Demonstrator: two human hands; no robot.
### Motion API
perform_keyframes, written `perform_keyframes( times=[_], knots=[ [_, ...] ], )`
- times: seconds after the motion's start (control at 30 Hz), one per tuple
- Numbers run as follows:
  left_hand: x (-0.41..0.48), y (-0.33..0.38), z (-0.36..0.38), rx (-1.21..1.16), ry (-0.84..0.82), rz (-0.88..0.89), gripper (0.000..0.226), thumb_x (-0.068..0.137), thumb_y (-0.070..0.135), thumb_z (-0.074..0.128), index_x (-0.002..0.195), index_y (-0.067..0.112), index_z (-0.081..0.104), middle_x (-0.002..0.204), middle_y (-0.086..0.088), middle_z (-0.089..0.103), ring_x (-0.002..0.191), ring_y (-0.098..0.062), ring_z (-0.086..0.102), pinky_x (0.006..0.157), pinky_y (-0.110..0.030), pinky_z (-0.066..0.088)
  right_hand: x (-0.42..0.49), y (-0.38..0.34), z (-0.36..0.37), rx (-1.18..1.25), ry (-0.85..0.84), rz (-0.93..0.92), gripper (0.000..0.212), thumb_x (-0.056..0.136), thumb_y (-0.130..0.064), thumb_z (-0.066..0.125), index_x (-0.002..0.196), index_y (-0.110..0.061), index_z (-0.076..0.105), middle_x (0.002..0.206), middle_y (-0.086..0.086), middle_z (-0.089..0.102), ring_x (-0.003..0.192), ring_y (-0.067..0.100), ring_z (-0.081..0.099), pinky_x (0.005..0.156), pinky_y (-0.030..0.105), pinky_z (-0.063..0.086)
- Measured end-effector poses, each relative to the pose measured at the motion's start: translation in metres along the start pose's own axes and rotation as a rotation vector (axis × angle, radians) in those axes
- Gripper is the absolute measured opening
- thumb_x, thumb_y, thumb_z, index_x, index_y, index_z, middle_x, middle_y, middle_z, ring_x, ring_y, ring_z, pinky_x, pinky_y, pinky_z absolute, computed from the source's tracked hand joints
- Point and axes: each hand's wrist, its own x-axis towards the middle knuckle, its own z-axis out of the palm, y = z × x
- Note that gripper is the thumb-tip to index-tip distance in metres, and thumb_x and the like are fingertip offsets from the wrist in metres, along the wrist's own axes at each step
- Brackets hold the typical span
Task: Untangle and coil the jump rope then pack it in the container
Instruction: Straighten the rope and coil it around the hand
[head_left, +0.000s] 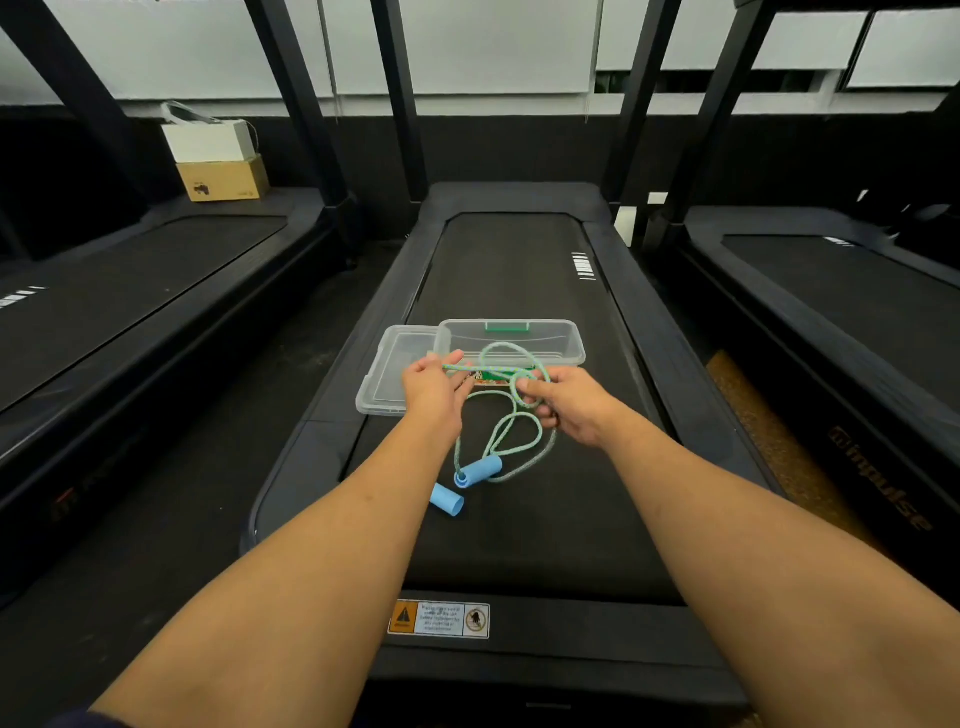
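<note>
Left hand: the left hand (431, 387) pinches the pale green braided jump rope (488, 369) between thumb and fingertips.
Right hand: the right hand (566, 405) has its fingers curled round gathered loops of the rope.
Rope: pulled taut between both hands, slack loops trailing onto the black treadmill belt (519, 519).
Handles: two light blue foam cylinder handles (480, 470) (447, 500) lie on the belt, just beside each other.
Container: the clear rectangular plastic container (550, 338) stands open just beyond the hands, its clear flat lid (387, 379) against its left side.
</note>
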Motion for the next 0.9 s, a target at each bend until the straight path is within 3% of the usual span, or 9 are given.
perform_keyframes(
  times=[0.17,0.27,0.37,0.43,0.53,0.63,0.7,0.8,0.9],
  knots=[
    [0.001,-0.002,-0.007,0.097,0.072,0.107,0.037,0.098,-0.010,0.029,0.117,0.015,0.048,0.116,-0.018,0.059,0.100,-0.033,0.069,0.090,-0.040,0.058,0.001,0.002,-0.009,-0.138,0.147,-0.050,0.010,0.091,-0.002,0.066,0.092,-0.012,0.068,0.070,0.003,0.060,0.050,0.009,0.038,0.044,0.019,0.032],
    [0.003,-0.007,-0.010,0.424,-0.041,0.210,0.044,0.095,-0.011,0.035,0.108,0.019,0.064,0.116,-0.005,0.061,0.102,-0.023,0.063,0.086,-0.034,0.056,0.000,0.002,-0.009,-0.209,0.113,-0.065,0.012,0.090,-0.001,0.066,0.091,-0.013,0.069,0.071,0.003,0.061,0.052,0.010,0.038,0.045,0.020,0.032],
    [-0.003,-0.012,-0.011,0.808,-0.201,0.341,0.050,0.091,-0.006,0.043,0.125,0.025,0.063,0.089,0.000,0.057,0.068,-0.015,0.053,0.063,-0.024,0.047,-0.001,-0.002,-0.006,-0.254,0.071,-0.095,0.019,0.090,0.000,0.066,0.083,-0.018,0.068,0.062,-0.005,0.061,0.051,0.009,0.037,0.047,0.020,0.031],
    [-0.004,-0.016,-0.010,1.082,-0.272,0.484,0.043,0.092,0.003,0.056,0.130,0.023,0.063,0.111,-0.006,0.057,0.084,-0.015,0.058,0.077,-0.023,0.048,-0.001,-0.003,-0.004,-0.279,0.055,-0.107,0.021,0.089,0.001,0.067,0.080,-0.019,0.069,0.057,-0.008,0.059,0.050,0.008,0.038,0.046,0.020,0.031],
    [-0.001,-0.023,-0.011,1.246,-0.306,0.601,0.026,0.094,0.020,0.064,0.119,0.017,0.070,0.129,-0.008,0.050,0.113,-0.024,0.056,0.100,-0.037,0.045,-0.002,-0.004,-0.004,-0.329,0.023,-0.120,0.016,0.085,-0.001,0.071,0.083,-0.016,0.070,0.066,0.003,0.059,0.054,0.011,0.041,0.047,0.021,0.033],
    [-0.004,-0.021,-0.012,1.274,-0.195,0.632,0.022,0.097,0.032,0.060,0.110,0.020,0.072,0.134,-0.008,0.045,0.121,-0.024,0.045,0.101,-0.042,0.044,-0.003,-0.004,-0.005,-0.316,0.019,-0.110,0.027,0.080,0.006,0.071,0.094,-0.017,0.070,0.067,0.001,0.061,0.054,0.010,0.048,0.047,0.020,0.034],
    [-0.009,-0.015,-0.012,1.267,-0.056,0.670,0.023,0.098,0.038,0.057,0.106,0.023,0.072,0.124,-0.003,0.042,0.113,-0.019,0.038,0.096,-0.040,0.043,-0.003,-0.003,-0.007,-0.306,0.031,-0.095,0.035,0.078,0.012,0.065,0.099,-0.016,0.070,0.065,0.000,0.060,0.051,0.007,0.048,0.045,0.018,0.035],
    [-0.015,-0.008,-0.012,1.238,0.117,0.680,0.023,0.096,0.040,0.056,0.095,0.023,0.072,0.119,0.000,0.036,0.107,-0.018,0.033,0.096,-0.041,0.036,-0.002,0.000,-0.011,-0.308,0.028,-0.082,0.034,0.078,0.012,0.060,0.096,-0.014,0.072,0.072,0.006,0.064,0.055,0.011,0.049,0.046,0.020,0.033],
    [-0.018,-0.006,-0.012,1.244,0.226,0.675,0.024,0.093,0.033,0.052,0.084,0.022,0.070,0.124,0.001,0.035,0.109,-0.020,0.034,0.098,-0.042,0.029,-0.003,-0.003,-0.012,-0.237,-0.026,-0.062,0.029,0.081,0.012,0.062,0.094,-0.011,0.073,0.068,0.001,0.068,0.053,0.006,0.050,0.046,0.018,0.034]
  ],
)
